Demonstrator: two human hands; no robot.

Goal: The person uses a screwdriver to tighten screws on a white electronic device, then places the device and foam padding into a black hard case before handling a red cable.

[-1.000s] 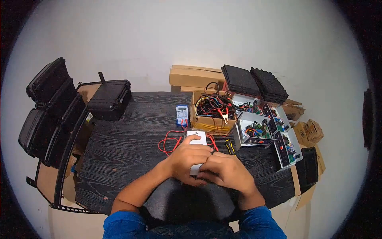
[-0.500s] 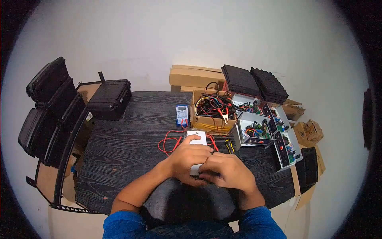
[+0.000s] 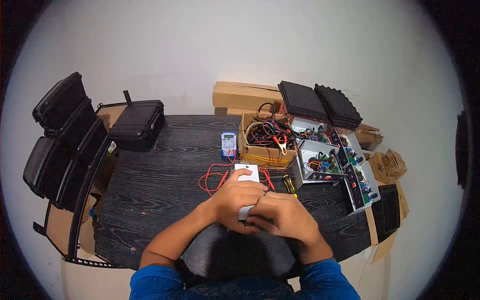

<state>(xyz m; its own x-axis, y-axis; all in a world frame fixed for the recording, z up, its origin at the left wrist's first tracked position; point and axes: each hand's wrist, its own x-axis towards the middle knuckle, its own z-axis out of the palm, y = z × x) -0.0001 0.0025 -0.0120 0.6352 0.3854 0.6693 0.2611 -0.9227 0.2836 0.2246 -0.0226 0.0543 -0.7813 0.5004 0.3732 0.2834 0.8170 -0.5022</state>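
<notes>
A white box-like case with a small dark hole near its far end lies in front of me at the table's near side. My left hand is closed around it, with the thumb laid across its top face. Curled and slightly blurred, my right hand works at the near right part of the case. Whatever its fingers pinch is hidden beneath them. Just beyond the hands are red test leads, running to a blue and white multimeter. A yellow and black screwdriver rests to the right of the case.
A cardboard box full of tangled cables and a clip stands behind the case. Several open white enclosures with circuit boards sit at the right. Black foam sheets lie behind them. Black hard cases stand at the left.
My right hand has shifted slightly, its fingers turning at the near end of the case. My left hand and the case stay in place.
</notes>
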